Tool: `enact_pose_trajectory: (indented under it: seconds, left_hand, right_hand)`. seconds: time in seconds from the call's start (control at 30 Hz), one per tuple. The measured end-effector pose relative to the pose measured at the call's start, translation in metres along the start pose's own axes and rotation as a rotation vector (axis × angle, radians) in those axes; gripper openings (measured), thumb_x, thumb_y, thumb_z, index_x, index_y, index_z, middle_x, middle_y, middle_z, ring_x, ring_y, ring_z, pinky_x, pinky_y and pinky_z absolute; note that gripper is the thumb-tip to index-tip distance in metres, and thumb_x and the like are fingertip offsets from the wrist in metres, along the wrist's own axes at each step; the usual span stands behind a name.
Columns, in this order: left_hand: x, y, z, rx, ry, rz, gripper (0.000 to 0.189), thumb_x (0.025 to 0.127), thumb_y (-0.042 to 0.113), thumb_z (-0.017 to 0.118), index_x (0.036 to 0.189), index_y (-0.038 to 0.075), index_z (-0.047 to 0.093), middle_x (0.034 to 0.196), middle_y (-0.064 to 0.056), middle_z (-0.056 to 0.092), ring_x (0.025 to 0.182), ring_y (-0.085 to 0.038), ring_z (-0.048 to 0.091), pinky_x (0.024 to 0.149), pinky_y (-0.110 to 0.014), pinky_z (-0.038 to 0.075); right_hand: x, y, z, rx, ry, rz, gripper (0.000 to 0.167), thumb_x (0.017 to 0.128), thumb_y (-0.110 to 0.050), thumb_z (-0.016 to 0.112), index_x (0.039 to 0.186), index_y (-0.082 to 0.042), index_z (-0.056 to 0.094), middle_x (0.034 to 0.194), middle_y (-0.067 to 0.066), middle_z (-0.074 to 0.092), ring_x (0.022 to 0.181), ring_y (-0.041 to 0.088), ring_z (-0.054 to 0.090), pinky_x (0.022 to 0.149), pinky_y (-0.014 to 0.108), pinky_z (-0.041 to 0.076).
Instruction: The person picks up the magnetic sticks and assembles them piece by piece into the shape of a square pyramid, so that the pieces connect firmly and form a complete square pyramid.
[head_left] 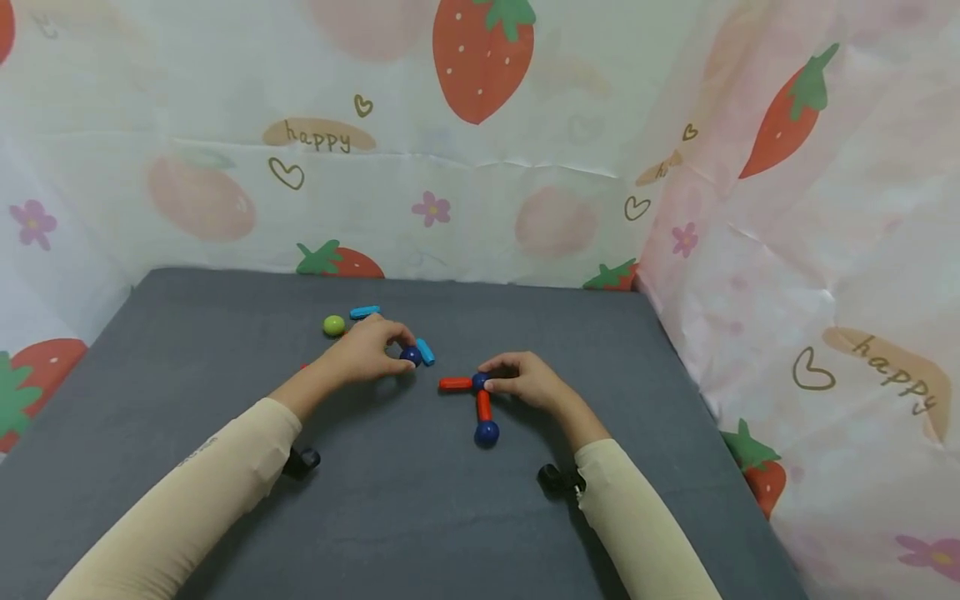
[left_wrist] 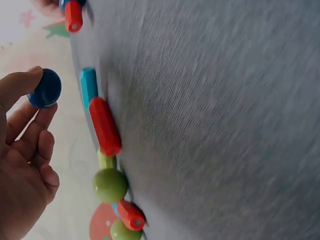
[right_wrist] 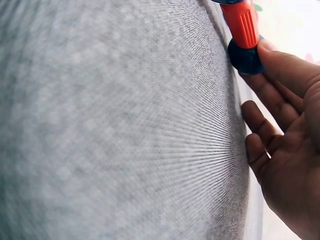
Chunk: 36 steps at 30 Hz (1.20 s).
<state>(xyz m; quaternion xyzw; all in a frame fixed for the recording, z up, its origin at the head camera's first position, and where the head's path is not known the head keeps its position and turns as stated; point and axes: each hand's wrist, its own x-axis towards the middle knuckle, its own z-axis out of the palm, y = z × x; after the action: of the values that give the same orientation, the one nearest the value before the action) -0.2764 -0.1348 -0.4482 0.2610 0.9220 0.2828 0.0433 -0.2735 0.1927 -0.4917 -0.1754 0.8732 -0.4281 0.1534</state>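
My left hand (head_left: 367,350) pinches a dark blue ball (left_wrist: 46,89) between thumb and fingers, raised off the cloth in the left wrist view. With thumb and fingers, my right hand (head_left: 531,381) holds another dark blue ball (head_left: 480,382) that joins two red rods. One red rod (head_left: 455,384) points left from it with a free end. The other red rod (head_left: 483,406) runs toward the front and ends in a third dark blue ball (head_left: 487,433). A light blue rod (head_left: 426,352) lies just right of the left hand.
Beyond the left hand are a second light blue rod (head_left: 365,312) and a green ball (head_left: 333,325). In the left wrist view, a red rod (left_wrist: 105,126) and another green ball (left_wrist: 120,232) lie along the grey cloth (head_left: 420,517). A strawberry-print curtain (head_left: 480,192) stands behind.
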Motion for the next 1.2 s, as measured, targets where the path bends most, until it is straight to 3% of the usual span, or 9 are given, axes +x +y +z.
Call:
enact_pose_trajectory:
  seconds: [0.13,0.37,0.67,1.0,1.2]
  left_hand:
    - [-0.004,0.004,0.011,-0.005,-0.005,-0.008,0.031,0.09,0.029,0.081,0.116,0.014,0.074,0.111,0.0,0.073,0.112,-0.025,0.053,0.09,-0.043,0.049]
    - [-0.008,0.009,0.024,-0.026,-0.043,-0.01,0.028,0.088,0.03,0.082,0.111,0.016,0.075,0.104,0.003,0.072,0.092,-0.018,0.058,0.077,-0.033,0.05]
    - [-0.003,0.015,0.034,0.017,-0.048,-0.039,0.026,0.087,0.032,0.083,0.109,0.019,0.077,0.101,0.008,0.074,0.102,-0.019,0.054,0.081,-0.036,0.049]
    - [0.007,0.017,0.043,0.088,-0.1,-0.072,0.028,0.086,0.036,0.084,0.109,0.021,0.077,0.102,0.007,0.072,0.102,-0.019,0.054,0.087,-0.039,0.048]
    - [0.008,0.019,0.044,0.081,-0.107,-0.079,0.033,0.087,0.035,0.083,0.114,0.018,0.076,0.105,0.005,0.072,0.101,-0.019,0.055,0.085,-0.039,0.049]
  right_hand:
    - [-0.002,-0.001,-0.001,0.002,0.004,0.0,0.027,0.094,-0.024,0.077,0.121,-0.018,0.076,0.115,0.001,0.072,0.099,0.019,0.06,0.085,0.032,0.049]
    - [-0.002,0.001,0.001,0.009,0.001,0.001,0.027,0.094,-0.024,0.077,0.12,-0.018,0.076,0.116,0.002,0.072,0.1,0.018,0.06,0.085,0.032,0.05]
    - [-0.001,0.001,0.0,0.019,0.006,-0.006,0.027,0.094,-0.023,0.077,0.12,-0.018,0.076,0.115,0.002,0.072,0.099,0.019,0.061,0.086,0.033,0.05]
    - [-0.001,-0.001,0.002,0.02,0.007,-0.005,0.027,0.094,-0.025,0.077,0.12,-0.018,0.076,0.117,0.002,0.072,0.102,0.019,0.061,0.089,0.034,0.05]
    - [-0.001,-0.001,0.0,-0.004,-0.001,-0.006,0.025,0.094,-0.024,0.077,0.118,-0.017,0.075,0.115,0.001,0.071,0.1,0.018,0.061,0.086,0.033,0.05]
